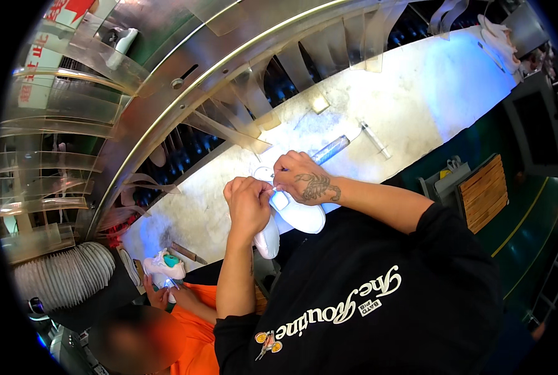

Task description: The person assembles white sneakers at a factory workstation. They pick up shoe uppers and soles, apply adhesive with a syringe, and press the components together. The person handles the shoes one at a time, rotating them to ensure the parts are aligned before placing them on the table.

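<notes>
A pair of white shoes lies at the near edge of the pale worktable: one shoe (301, 217) points toward my body, and the other shoe (267, 239) is beside it on the left. My left hand (249, 203) is closed, thumb and fingers pinched at the upper of the shoes. Close against it, my right hand (305, 178) is closed too, its fingertips pinching at the same spot. Whatever small part lies between the fingertips is mostly hidden. Just beyond my right hand lies a clear blue tube (332, 150), and a syringe (375, 141) is farther right.
A small block (318, 103) is on the worktable (410, 94), with another white shoe (499, 42) at its far right. Clear plastic strips (291, 65) hang along the back. At lower left, a co-worker in orange handles a shoe (164, 265) near a brush-like tool (188, 253).
</notes>
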A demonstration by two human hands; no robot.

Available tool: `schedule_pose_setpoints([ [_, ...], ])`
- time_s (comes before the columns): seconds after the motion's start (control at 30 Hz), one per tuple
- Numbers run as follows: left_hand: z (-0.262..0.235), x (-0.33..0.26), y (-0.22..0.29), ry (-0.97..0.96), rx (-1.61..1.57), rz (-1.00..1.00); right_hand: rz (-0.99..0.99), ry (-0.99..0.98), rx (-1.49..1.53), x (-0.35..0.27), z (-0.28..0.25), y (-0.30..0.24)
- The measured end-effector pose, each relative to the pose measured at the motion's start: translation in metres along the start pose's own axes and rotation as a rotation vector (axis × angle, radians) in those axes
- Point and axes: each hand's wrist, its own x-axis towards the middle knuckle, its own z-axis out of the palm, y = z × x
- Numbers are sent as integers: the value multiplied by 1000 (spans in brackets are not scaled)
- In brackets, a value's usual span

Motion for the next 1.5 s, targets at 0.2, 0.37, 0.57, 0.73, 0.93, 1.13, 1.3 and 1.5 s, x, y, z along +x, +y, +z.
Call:
schedule_pose_setpoints([
  [0.2,5,1,-6,6,-5,-9,-10,37,-50,2,6,-1],
  [0.37,2,0,0,24,21,-3,14,0,-39,-1,1,-2],
  [0.57,-1,-81,21,414,-6,-38,120,107,-370,-31,-21,20],
  [0.73,46,-169,25,455,-188,-511,178,171,-482,-32,-47,49],
  [0.93,51,-174,27,530,-293,-462,-148,55,-337,-51,-78,16],
  [1.13,-11,-136,29,635,-236,-249,-422,-262,-112,-76,-38,-31],
  [1.3,-58,-117,71,391,-659,-199,-256,-27,314,-50,-63,-120],
  [1.5,-30,-116,97,289,-866,-56,-55,-6,460,-67,-59,-158],
])
